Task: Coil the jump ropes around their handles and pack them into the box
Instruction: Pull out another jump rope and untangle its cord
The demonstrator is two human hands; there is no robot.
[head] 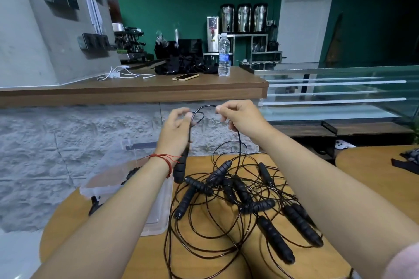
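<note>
Several black jump ropes (244, 197) lie tangled on a round wooden table (204, 253), their foam handles scattered among thin cord loops. My left hand (174, 131) is raised above the table and grips a black handle (181, 165) that hangs down below the wrist. My right hand (240, 115) pinches the thin black cord (204, 107) of that rope, which arcs between both hands and trails down into the pile. A clear plastic box (156, 208) stands at the table's left, partly hidden by my left forearm, with dark items inside.
A rough white stone wall rises behind the table under a wooden counter (136, 90) holding a phone (185, 77), a water bottle (224, 54) and black bags. A second wooden table (374, 165) is at the right. Glass shelving stands beyond it.
</note>
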